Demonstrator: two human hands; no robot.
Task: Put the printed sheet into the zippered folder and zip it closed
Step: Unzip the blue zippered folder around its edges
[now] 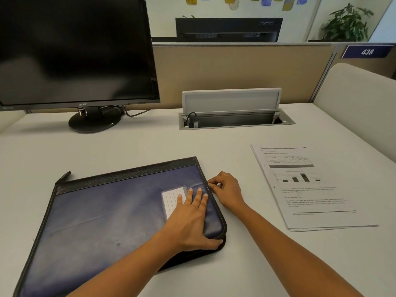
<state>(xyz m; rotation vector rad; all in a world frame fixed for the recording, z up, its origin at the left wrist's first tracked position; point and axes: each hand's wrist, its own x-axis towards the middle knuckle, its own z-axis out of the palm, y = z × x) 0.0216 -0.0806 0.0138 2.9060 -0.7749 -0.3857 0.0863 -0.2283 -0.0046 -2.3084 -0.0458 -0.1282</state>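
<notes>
Left hand [190, 217]: fingers straight and spread, palm flat on the cover of the zippered folder [107, 211] near its right edge, partly over a lined label card [172, 199]. Thumb lies along the rounded near-right corner. Pressing down, not grasping

Right hand [228, 189]: just off the folder's right edge, thumb and forefinger pinched together at the zip line on what looks like the zipper pull [210, 185]. The pull is tiny and mostly hidden, other fingers curled loosely

Folder: dark blue with black trim, flat on the desk [150, 142], turned at an angle. Near-left part runs out of frame. A zip tail sticks up at the far-left corner. Can't tell how much of the zip is open

Printed sheet [308, 189]: flat on the desk to the right, well apart from the folder, untouched. It carries a table, a bar chart and text. Its lower edge shows more than one layer, so probably a few pages

Beyond: dark monitor [75, 50] far left, open cable box [235, 121] set in the desk, beige partition [235, 67] behind

Judgement: opening stage, sheet not yet in

Risks:
- Slider likely to bind at the rounded corner, right where the thumb sits. The thumb may block it
- If the flat palm eases off, the pull drags the whole folder across the smooth desk
- A pinch on so small a tab can slip
- Later, loose pages may fan out when lifted, or an edge may catch in the teeth on closing
</notes>
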